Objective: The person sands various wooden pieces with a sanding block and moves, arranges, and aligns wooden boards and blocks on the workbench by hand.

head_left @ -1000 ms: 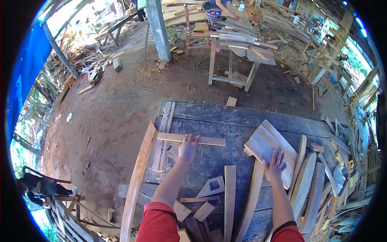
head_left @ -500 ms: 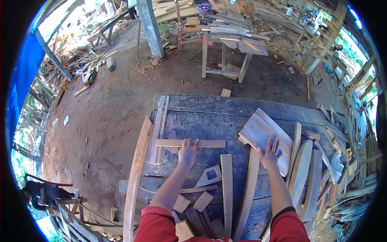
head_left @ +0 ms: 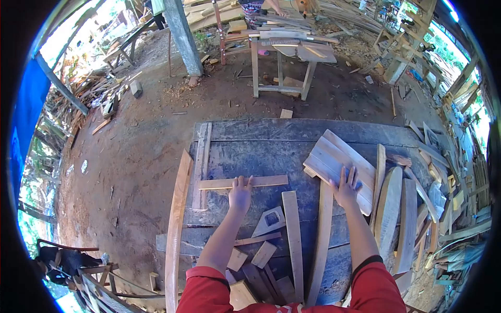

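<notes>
My left hand (head_left: 240,195) rests on a narrow wooden strip (head_left: 269,181), with its fingertips over the strip's near edge. The strip lies crosswise on the dark workbench (head_left: 245,156), its left end over an upright batten (head_left: 201,161). Whether the fingers grip the strip or only press on it is hard to make out. On the right, my right hand (head_left: 345,190) lies spread and flat on several pale boards (head_left: 331,159) that sit side by side at a slant.
A long plank (head_left: 178,229) leans along the bench's left edge. Curved wooden pieces (head_left: 390,208), a block with a square hole (head_left: 270,220) and short offcuts (head_left: 263,254) lie nearby. Beyond stands another work table (head_left: 282,88) with a person (head_left: 253,9) behind it.
The view has shifted, so the far table sits higher and further left. The strip under my left hand now lies slightly tilted, its right end higher. My right hand stays on the boards.
</notes>
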The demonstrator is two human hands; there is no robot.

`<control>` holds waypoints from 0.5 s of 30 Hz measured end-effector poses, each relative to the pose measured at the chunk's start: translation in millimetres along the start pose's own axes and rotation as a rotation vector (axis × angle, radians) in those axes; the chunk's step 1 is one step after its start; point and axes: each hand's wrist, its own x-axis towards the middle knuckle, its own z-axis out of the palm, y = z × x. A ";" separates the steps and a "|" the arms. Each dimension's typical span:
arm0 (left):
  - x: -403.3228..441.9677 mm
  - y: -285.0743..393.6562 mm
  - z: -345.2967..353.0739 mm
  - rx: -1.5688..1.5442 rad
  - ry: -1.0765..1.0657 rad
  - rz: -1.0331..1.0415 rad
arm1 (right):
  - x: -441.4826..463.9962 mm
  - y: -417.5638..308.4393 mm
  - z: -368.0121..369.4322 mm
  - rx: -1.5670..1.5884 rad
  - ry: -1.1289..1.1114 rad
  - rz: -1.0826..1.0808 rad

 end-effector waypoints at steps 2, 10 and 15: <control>0.5 -1.3 0.9 -0.005 0.001 0.008 | 0.4 -0.7 -1.2 0.002 -0.004 0.005; 3.9 3.1 -19.9 -0.004 -0.046 0.003 | -48.7 -50.4 -1.3 0.163 0.233 -0.295; 14.6 -8.4 -9.3 0.085 -0.084 0.090 | -168.6 -142.7 30.0 0.485 -0.062 -0.870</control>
